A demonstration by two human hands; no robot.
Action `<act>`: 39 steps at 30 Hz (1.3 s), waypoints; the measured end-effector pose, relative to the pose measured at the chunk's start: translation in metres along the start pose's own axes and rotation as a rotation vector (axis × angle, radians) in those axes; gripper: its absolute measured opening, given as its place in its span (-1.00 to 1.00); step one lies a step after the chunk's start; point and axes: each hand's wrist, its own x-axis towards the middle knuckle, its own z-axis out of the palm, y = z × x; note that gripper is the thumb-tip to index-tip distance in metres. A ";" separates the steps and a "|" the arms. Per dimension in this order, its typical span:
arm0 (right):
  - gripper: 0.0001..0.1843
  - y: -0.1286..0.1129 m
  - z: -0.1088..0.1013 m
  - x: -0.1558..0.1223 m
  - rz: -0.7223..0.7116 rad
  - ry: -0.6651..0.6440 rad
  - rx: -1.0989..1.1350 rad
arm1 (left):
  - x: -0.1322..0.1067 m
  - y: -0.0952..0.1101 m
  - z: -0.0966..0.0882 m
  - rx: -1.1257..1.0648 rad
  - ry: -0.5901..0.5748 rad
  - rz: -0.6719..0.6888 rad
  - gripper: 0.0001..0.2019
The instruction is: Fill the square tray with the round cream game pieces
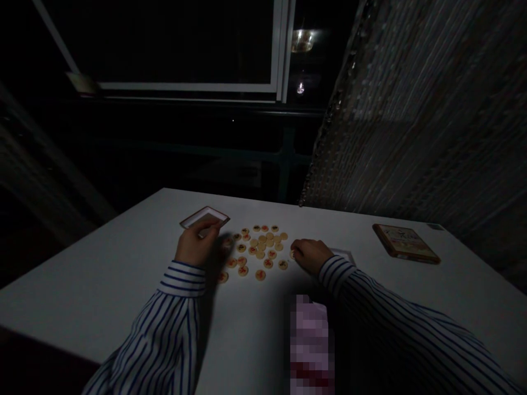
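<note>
Round wooden Chinese chess pieces lie loosely spread over the middle of the white table; some show red or black characters, others plain backs. My left hand is closed at the near edge of a shallow open box, left of the pieces; what its fingers hold, if anything, is hidden. To the right of the spread, my right hand is closed with fingertips low at the tabletop. A pale Chinese chess piece shows at those fingertips. Partly behind my right wrist lies another shallow white tray.
A flat brown box or book with a printed cover lies at the table's right. The white table ends before a dark window. A bead curtain hangs at right. Something pinkish and pixelated appears at the front.
</note>
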 end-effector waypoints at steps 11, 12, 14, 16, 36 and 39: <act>-0.69 -0.006 0.001 -0.001 -0.026 0.020 -0.099 | -0.016 0.005 0.014 0.191 -0.162 0.148 -0.67; -0.70 -0.007 0.001 -0.002 -0.031 0.025 -0.116 | -0.017 0.004 0.015 0.209 -0.175 0.162 -0.67; -0.70 -0.008 0.002 -0.003 -0.041 0.029 -0.135 | -0.017 0.003 0.015 0.244 -0.199 0.156 -0.65; -0.69 -0.008 0.002 -0.004 -0.043 0.029 -0.133 | -0.017 0.000 0.012 0.271 -0.199 0.141 -0.63; -0.73 -0.002 -0.017 -0.003 -0.042 0.042 -0.082 | -0.005 0.002 0.003 0.190 -0.049 0.086 -0.68; -0.72 -0.003 -0.018 -0.001 -0.055 0.047 -0.079 | -0.003 0.004 0.010 0.135 -0.041 0.107 -0.69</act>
